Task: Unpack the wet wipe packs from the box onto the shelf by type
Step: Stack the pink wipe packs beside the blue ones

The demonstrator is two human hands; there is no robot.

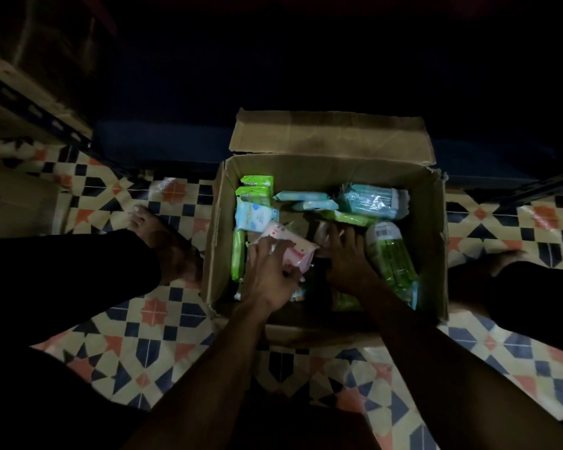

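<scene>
Open cardboard box [322, 170] sits on the patterned floor [137, 345] between the person's bare feet, flaps folded out so both hands can reach straight down into it. Left hand [268, 276] is curled around a pink wet wipe pack [290, 251] at the box's near-left middle, fingers over its top edge and thumb apparently underneath; pack is tilted up, probably mid-lift so it comes free of the packs around it. Right hand [346, 254] is in the box centre, just right of the pink pack, fingers spread fairly straight and pressing down on something dark below; too dim to tell whether it grips anything, reads more like steadying or feeling for the next pack. Rest still inside the box: two green packs [255, 186] standing on edge at the far-left corner, a light blue pack [255, 216] just in front of them, pale blue packs [303, 199] at far centre, a clear-wrapped teal bundle [374, 201] at far right, a large green pack [392, 258] along the right wall, a green pack [238, 254] on edge along the left wall. Types mixed, so sorting has to happen on removal. Shelf frame [36, 108] is up-left of the box, well apart, barely lit. Task looks early: box mostly full.
</scene>
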